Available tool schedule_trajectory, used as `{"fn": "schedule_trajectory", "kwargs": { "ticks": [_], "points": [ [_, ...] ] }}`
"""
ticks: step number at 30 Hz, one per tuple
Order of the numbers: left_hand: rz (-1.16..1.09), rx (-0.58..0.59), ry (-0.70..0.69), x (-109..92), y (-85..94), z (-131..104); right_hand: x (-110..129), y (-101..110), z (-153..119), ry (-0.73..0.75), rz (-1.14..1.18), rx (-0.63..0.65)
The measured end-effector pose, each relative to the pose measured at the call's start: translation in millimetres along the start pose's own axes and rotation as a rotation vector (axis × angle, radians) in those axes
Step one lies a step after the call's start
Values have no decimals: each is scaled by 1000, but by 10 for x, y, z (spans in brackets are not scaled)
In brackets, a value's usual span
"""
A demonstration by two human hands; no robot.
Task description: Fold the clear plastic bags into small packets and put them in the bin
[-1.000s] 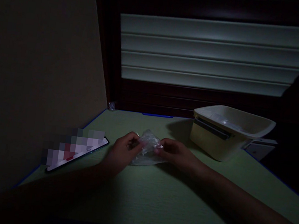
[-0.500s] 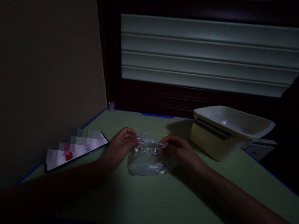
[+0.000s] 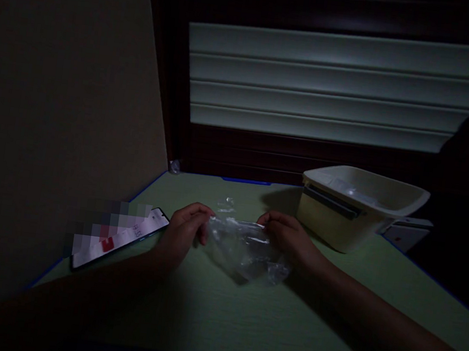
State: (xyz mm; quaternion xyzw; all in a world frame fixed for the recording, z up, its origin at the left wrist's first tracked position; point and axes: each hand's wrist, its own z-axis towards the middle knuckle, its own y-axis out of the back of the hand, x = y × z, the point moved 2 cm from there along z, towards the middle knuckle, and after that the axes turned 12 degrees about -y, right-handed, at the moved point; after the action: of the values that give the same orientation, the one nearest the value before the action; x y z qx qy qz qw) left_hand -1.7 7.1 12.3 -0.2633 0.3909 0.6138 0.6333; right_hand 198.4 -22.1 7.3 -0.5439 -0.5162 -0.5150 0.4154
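Note:
A clear plastic bag (image 3: 242, 250) is stretched between my two hands, over the middle of the green table (image 3: 208, 320). My left hand (image 3: 185, 229) pinches its upper left corner between thumb and fingers. At the upper right corner, the closed fingers of my right hand (image 3: 289, 236) grip the bag. Its lower part hangs loose and looks slightly blurred. Just behind the bag's top edge, a small shiny piece of clear plastic (image 3: 226, 203) shows on the table.
A lit phone (image 3: 124, 239) lies left of my left hand, near the wall (image 3: 71, 110). At the right back stands a cream plastic bin (image 3: 331, 221) with clear plastic inside. A pale flat object (image 3: 409, 234) is behind the bin. Slatted panels (image 3: 322, 84) rise behind the table.
The bag is pulled wider and its lower part has swung to the right. My hands are slightly farther apart. The small plastic piece behind the bag now shows separately.

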Motion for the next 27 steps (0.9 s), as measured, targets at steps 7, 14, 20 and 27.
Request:
{"fn": "schedule_trajectory", "kwargs": {
  "ticks": [7, 14, 20, 27],
  "points": [
    [248, 77, -529, -282, -39, -198, -6, 30, 35, -72, 111, -50],
    [298, 469, -585, -197, -156, -313, -11, 33, 39, -93, 187, -28],
    [198, 421, -322, -21, -146, -203, -25, -35, -12, -135, 183, 24],
    [81, 173, -132, -25, -92, -84, -4, 3, 13, -95, 178, 33]
  ]
}}
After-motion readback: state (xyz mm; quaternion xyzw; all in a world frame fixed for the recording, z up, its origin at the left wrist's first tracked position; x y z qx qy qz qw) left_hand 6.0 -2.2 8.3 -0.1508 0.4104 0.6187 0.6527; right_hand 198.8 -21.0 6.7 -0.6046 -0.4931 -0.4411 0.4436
